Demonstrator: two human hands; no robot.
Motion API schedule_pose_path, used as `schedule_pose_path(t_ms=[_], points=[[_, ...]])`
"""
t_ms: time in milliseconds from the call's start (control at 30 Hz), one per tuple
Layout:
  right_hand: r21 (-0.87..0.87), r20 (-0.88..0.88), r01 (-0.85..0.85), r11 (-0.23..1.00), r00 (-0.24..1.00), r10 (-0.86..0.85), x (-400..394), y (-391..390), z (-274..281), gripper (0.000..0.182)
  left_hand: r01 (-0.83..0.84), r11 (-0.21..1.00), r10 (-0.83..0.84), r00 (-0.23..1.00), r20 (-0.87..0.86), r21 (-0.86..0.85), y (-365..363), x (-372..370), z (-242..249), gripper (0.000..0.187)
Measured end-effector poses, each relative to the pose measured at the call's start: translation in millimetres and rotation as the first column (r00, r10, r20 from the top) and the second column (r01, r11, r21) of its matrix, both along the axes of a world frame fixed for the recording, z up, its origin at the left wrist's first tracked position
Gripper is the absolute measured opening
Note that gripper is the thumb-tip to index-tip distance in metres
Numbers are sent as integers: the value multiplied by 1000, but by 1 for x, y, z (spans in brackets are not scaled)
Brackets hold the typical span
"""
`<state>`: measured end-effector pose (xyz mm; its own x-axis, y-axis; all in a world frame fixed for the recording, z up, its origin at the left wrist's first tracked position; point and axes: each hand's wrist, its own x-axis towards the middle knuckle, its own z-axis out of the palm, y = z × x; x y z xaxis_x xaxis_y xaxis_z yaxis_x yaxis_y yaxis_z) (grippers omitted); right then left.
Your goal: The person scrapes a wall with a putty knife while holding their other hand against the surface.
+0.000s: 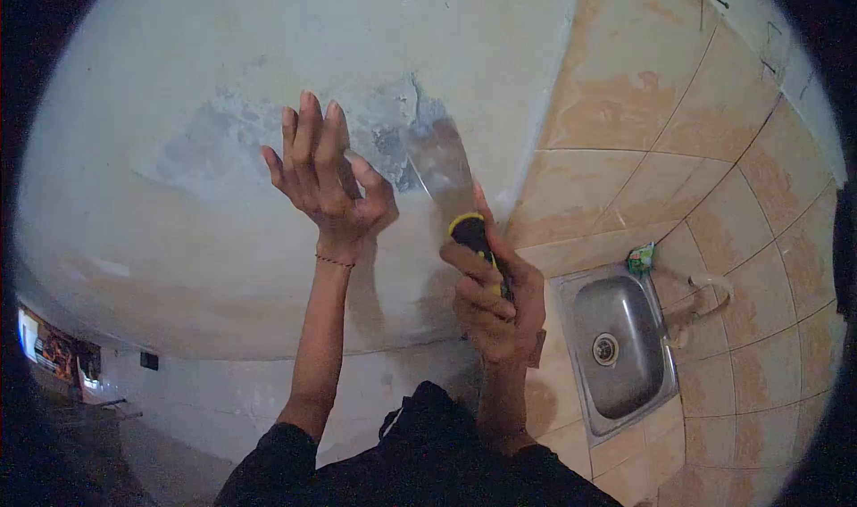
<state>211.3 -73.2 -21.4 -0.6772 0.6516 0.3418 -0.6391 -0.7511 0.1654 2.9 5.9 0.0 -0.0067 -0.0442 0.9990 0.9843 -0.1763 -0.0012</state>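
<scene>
My right hand (494, 295) grips a scraper (444, 178) by its black and yellow handle. The flat metal blade points up and lies against a pale wall (178, 239), at the edge of a grey patch (232, 137) where the paint is gone. My left hand (323, 177) is raised to the left of the blade, fingers apart, palm turned toward me, holding nothing. It hovers in front of the grey patch; whether it touches the wall I cannot tell. A thin bracelet sits on the left wrist.
Tan tiles (643, 114) cover the surface right of the painted wall. A steel sink (619, 344) with a round drain is set into it, with a small green item (639, 259) and a pale tap (705, 295) beside it. A dim room lies at lower left.
</scene>
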Motion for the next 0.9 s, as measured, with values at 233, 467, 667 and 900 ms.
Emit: schedule_pose_path(t_ms=[233,467,667,900], points=[[-2,12,15,1000,1000,-15,-1,-3,-2,23,1,1000,-1,1000,10,-6,0,0,2,59],[4,-77,13,1000,997,-13,-8,-6,-5,23,15,1000,-15,1000,2,-24,-2,0,0,59],[91,-12,69,993,998,-69,-5,1,5,55,29,999,-28,999,17,-28,-3,-1,0,58],[118,-3,72,990,997,-72,-2,1,17,59,38,999,-37,999,23,-28,-4,0,0,60]])
